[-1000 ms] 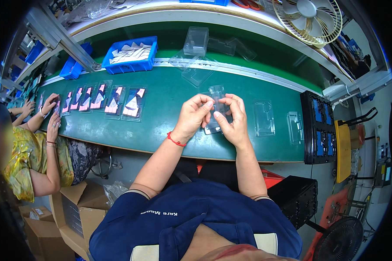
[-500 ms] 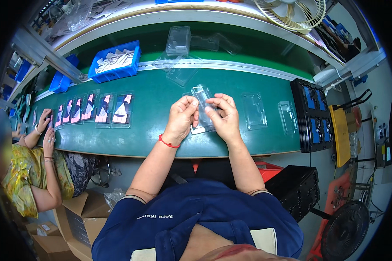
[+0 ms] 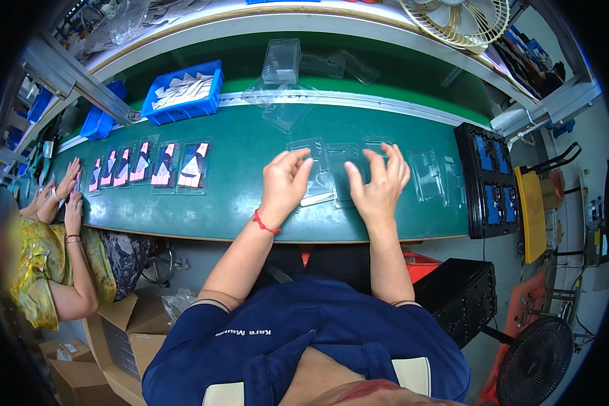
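A row of clear plastic blister trays lies on the green bench in front of me. My left hand (image 3: pixel 283 183) hovers over the left edge of the nearest clear tray (image 3: pixel 320 181), its fingers half curled and a small gap between thumb and forefinger. My right hand (image 3: pixel 379 181) is open, fingers spread, above and beside a second clear tray (image 3: pixel 343 169); nothing is in it. Right of that hand lies another clear tray (image 3: pixel 426 174), with a further tray (image 3: pixel 455 183) beyond it. Part of a clear piece shows behind my right fingertips.
Several trays with pink and dark cards (image 3: pixel 192 168) line the left of the bench (image 3: pixel 250 210). A blue bin (image 3: pixel 216 95) holds white papers. Stacked clear boxes (image 3: pixel 281 62) stand at the back. Black trays (image 3: pixel 487 179) border the right. A co-worker's hands (image 3: pixel 71 189) are far left.
My hands have moved apart and let go of the clear plastic piece they held together. My right hand has shifted right and spread its fingers. More trays now show between and beside my hands.
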Demonstrator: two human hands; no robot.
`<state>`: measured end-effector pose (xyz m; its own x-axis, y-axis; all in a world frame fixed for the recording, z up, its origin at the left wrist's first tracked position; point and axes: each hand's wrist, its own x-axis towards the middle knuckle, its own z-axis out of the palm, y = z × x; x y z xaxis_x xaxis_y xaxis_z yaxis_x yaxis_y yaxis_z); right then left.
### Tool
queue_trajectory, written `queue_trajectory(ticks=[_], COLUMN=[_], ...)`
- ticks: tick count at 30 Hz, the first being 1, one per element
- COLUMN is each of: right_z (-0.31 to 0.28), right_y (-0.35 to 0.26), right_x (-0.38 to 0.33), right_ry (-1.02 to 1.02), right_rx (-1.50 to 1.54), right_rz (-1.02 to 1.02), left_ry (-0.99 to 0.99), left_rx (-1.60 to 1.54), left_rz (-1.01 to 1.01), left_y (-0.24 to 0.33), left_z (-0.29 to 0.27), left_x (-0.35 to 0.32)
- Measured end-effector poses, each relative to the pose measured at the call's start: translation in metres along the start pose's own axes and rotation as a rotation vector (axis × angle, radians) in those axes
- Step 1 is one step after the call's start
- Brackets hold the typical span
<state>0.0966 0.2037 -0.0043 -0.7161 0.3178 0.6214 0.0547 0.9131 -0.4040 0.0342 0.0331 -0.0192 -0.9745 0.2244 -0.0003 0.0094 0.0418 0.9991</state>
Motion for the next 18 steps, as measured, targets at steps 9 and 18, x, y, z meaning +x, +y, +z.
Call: queue_trajectory(ticks=[9, 18], right_z=[-0.04, -0.068], right_y=[0.064, 0.159], right_x=[-0.002, -0.009], right_ry=[0.002, -0.05], right_rx=[-0.277, -0.515], right_rz=[0.035, 0.121], left_ry=[-0.222, -0.062], left_rx=[0.978, 1.053], left_rz=[0.644, 0.731], left_y=[0.008, 0.009], left_z=[-0.049, -0.045], left_x=[-0.009, 0.014])
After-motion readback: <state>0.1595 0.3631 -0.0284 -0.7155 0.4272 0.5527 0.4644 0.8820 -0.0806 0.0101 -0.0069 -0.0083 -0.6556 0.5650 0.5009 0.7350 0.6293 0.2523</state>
